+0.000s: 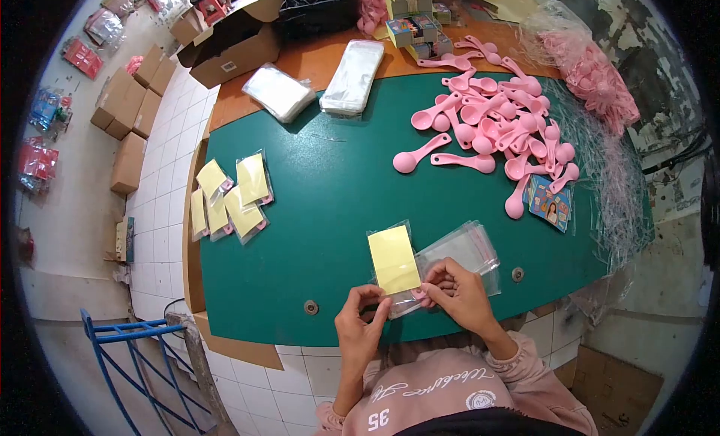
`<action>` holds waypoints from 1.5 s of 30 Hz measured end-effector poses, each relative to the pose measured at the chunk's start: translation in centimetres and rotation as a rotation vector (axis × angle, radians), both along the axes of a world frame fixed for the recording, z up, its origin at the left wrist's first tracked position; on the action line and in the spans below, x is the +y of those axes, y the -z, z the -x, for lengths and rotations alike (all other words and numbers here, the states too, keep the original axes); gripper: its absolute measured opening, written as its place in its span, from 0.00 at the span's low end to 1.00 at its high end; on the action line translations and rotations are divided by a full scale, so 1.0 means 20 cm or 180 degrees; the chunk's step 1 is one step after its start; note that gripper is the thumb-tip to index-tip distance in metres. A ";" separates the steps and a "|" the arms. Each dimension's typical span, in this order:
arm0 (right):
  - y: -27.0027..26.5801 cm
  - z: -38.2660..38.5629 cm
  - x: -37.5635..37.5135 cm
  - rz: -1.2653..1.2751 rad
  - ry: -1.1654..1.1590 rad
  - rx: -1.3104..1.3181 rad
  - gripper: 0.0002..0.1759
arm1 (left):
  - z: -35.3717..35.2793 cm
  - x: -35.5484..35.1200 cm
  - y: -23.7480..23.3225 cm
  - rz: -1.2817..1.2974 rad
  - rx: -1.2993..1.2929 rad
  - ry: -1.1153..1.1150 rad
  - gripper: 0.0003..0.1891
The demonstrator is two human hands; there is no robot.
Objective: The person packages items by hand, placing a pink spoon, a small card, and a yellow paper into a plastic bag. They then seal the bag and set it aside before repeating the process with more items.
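Note:
Near the table's front edge, a clear bag with a yellow card (394,259) lies between my hands, a bit of pink plastic showing at its lower end. My left hand (363,316) pinches the bag's lower left corner between thumb and finger. At the lower right corner, the closed fingers of my right hand (454,290) grip the bag beside the pink piece. Several empty clear bags (465,250) lie fanned out under and beyond my right hand.
Pink spoons (487,121) are heaped at the back right, beside printed cards (550,203) and clear wrap (615,181). Filled bags (244,211) lie at the left of the green table (315,196). Two bag stacks (279,93) (352,76) and an open carton (236,57) stand behind.

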State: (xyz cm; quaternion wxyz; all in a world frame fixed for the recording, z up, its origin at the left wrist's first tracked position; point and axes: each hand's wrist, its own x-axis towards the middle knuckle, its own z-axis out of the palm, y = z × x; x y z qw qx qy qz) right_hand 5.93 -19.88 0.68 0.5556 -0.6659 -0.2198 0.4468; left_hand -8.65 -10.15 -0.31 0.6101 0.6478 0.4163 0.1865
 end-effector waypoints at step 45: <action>0.05 -0.68 0.13 -0.0763 -0.0322 -0.3083 0.14 | -0.55 0.45 0.01 -0.0326 -0.0594 0.2494 0.22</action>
